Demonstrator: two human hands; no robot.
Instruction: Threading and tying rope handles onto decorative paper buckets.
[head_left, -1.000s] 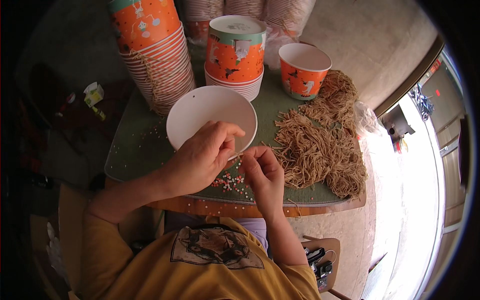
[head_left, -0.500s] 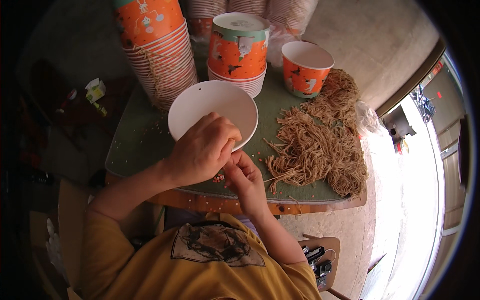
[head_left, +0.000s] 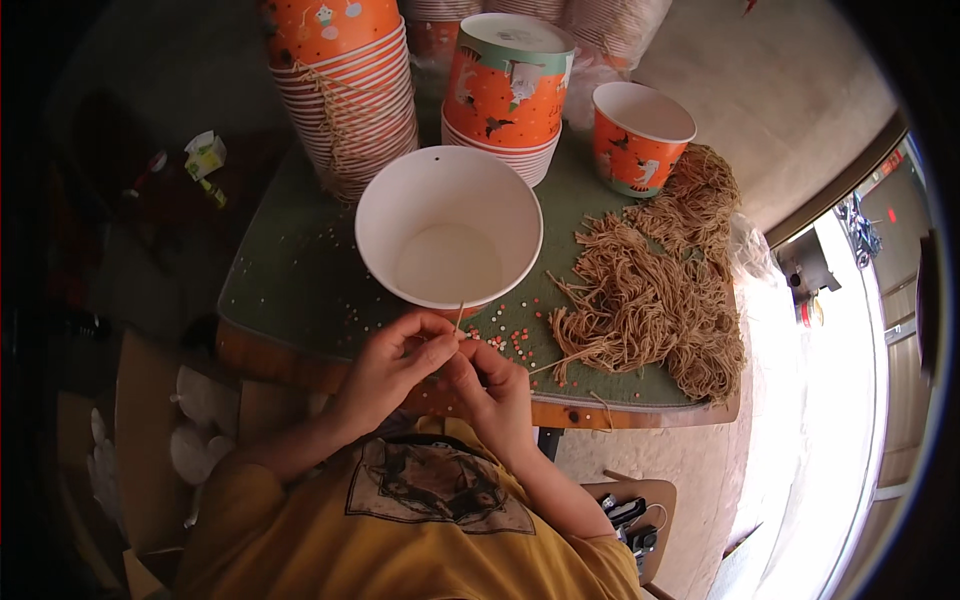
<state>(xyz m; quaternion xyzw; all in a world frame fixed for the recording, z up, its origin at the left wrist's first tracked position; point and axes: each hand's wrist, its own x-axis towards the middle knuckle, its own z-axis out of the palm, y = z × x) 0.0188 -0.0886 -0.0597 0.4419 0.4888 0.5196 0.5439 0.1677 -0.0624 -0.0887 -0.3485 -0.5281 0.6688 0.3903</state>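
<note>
Cord [head_left: 460, 318] sits pinched in your left hand [head_left: 408, 352] and right hand [head_left: 492, 388], at six o'clock of the bucket [head_left: 395, 205], presumably for control.

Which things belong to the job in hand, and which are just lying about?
Likely in use:
left hand and right hand, pinching a cord
nearest open tub
cord pile
stacked tubs

Seemingly lying about:
small discs
white-green packet
dark devices

Daylight glare at right, dim left side, black curved edges
</note>
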